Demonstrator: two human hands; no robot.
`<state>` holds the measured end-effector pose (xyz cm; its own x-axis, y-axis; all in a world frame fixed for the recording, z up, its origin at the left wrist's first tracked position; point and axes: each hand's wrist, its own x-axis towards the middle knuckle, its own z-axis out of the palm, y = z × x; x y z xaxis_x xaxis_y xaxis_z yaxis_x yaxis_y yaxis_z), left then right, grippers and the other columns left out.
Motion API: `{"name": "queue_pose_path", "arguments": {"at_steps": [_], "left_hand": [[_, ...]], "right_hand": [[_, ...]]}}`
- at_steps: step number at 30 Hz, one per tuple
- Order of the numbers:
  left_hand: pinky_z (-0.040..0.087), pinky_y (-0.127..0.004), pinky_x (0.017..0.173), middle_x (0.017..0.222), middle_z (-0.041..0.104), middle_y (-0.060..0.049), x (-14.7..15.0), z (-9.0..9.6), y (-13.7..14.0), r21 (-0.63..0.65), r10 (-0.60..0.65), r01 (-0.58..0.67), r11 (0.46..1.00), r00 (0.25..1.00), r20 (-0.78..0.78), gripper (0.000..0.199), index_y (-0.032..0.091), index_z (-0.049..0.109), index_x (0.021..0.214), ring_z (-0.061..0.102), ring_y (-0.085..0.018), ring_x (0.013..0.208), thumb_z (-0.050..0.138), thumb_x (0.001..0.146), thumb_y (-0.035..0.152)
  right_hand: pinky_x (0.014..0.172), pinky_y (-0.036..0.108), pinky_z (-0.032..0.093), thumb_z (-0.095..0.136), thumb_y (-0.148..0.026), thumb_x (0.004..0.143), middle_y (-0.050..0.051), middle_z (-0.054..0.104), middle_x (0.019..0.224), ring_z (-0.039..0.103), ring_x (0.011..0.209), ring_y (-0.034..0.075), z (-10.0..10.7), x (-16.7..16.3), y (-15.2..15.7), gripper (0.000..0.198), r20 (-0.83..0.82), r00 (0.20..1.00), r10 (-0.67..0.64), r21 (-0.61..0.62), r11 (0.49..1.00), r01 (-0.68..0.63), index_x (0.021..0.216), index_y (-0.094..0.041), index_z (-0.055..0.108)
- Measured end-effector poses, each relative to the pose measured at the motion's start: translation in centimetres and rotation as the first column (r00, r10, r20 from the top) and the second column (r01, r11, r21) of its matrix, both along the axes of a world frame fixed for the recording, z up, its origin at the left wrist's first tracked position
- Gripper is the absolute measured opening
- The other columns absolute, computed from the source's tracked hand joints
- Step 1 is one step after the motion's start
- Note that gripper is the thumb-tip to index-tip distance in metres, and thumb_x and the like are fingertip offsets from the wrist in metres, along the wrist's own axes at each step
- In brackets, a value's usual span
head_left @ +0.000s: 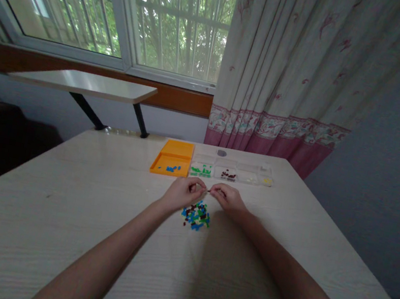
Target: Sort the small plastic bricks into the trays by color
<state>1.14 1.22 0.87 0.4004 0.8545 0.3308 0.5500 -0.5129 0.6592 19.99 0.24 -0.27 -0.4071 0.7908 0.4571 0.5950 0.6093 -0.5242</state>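
Observation:
My left hand (185, 191) and my right hand (228, 196) meet almost fingertip to fingertip just behind a mixed pile of small pieces (196, 215) in blue, green, dark brown and pale yellow. A tiny dark piece (209, 190) shows at the fingertips of my right hand, which is closed in a pinch. My left thumb and forefinger are pinched as well; what lies between them is too small to make out. Behind the hands, an open orange box (154, 167) contains several blue pieces. Beside it, a clear divided case (246, 180) has green, dark brown and yellow pieces in separate compartments.
The pale wooden table (95, 213) extends to both sides of my arms. A raised white shelf (91, 83) on dark legs stands at the back left. Behind the case lies a grey round object (221, 153). A curtain (274, 80) hangs beyond the table's back edge.

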Motion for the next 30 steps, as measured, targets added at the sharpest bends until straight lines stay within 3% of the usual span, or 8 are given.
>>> {"name": "queue_pose_path", "arguments": {"at_steps": [9, 15, 24, 27, 30], "left_hand": [[0.023, -0.017, 0.045, 0.045, 0.039, 0.006, -0.06, -0.03, -0.25, -0.051, -0.065, 0.063, 0.997, 0.997, -0.043, 0.021, 0.016, 0.064, 0.08, 0.034, -0.006, 0.044, 0.051, 0.072, 0.031], [0.022, -0.017, 0.045, 0.047, 0.037, 0.006, -0.11, 0.21, -0.09, -0.041, -0.061, 0.061, 0.997, 0.998, 0.005, 0.022, 0.016, 0.063, 0.079, 0.033, -0.006, 0.045, 0.048, 0.075, 0.031], [0.023, -0.017, 0.044, 0.047, 0.033, 0.007, 0.07, 0.32, -0.16, -0.063, -0.063, 0.068, 0.996, 0.995, 0.074, 0.021, 0.014, 0.062, 0.077, 0.03, -0.006, 0.045, 0.049, 0.074, 0.031], [0.023, -0.017, 0.045, 0.048, 0.032, 0.007, -0.09, 0.5, 0.03, -0.061, -0.06, 0.066, 0.996, 0.993, 0.102, 0.026, 0.015, 0.059, 0.088, 0.031, -0.006, 0.045, 0.048, 0.076, 0.034], [0.022, -0.017, 0.044, 0.048, 0.031, 0.007, -0.63, 0.64, 0.45, -0.089, -0.073, 0.079, 0.993, 0.995, 0.073, 0.028, 0.015, 0.058, 0.092, 0.03, -0.006, 0.044, 0.047, 0.076, 0.035]], "right_hand": [[0.065, 0.02, 0.04, 0.047, -0.028, 0.081, 0.003, 0.062, 0.081, 0.054, 0.07, 0.011, -0.25, -0.38, -0.03, 0.017, 0.09, 0.996, 0.021, 0.007, 1.0, -0.021, 0.085, -0.018, 0.06], [0.062, 0.02, 0.042, 0.047, -0.031, 0.082, 0.004, 0.063, 0.081, 0.055, 0.068, 0.011, -0.1, -0.4, -0.25, 0.02, -0.005, 0.998, -0.055, 0.058, 0.997, 0.055, 0.088, -0.018, 0.061], [0.061, 0.021, 0.042, 0.05, -0.032, 0.08, 0.004, 0.063, 0.076, 0.056, 0.066, 0.011, -0.1, -0.43, -0.22, 0.018, 0.009, 0.999, -0.046, 0.12, 0.992, 0.044, 0.081, -0.018, 0.063], [0.063, 0.022, 0.043, 0.05, -0.031, 0.08, 0.004, 0.063, 0.076, 0.056, 0.068, 0.012, -0.1, -0.21, -0.07, 0.018, -0.045, 0.998, -0.051, 0.17, 0.984, 0.058, 0.08, -0.018, 0.063], [0.066, 0.025, 0.045, 0.05, -0.031, 0.079, 0.005, 0.063, 0.077, 0.056, 0.072, 0.013, 0.32, 0.29, 0.04, 0.018, -0.154, 0.981, -0.119, 0.235, 0.96, 0.153, 0.079, -0.019, 0.063]]}}
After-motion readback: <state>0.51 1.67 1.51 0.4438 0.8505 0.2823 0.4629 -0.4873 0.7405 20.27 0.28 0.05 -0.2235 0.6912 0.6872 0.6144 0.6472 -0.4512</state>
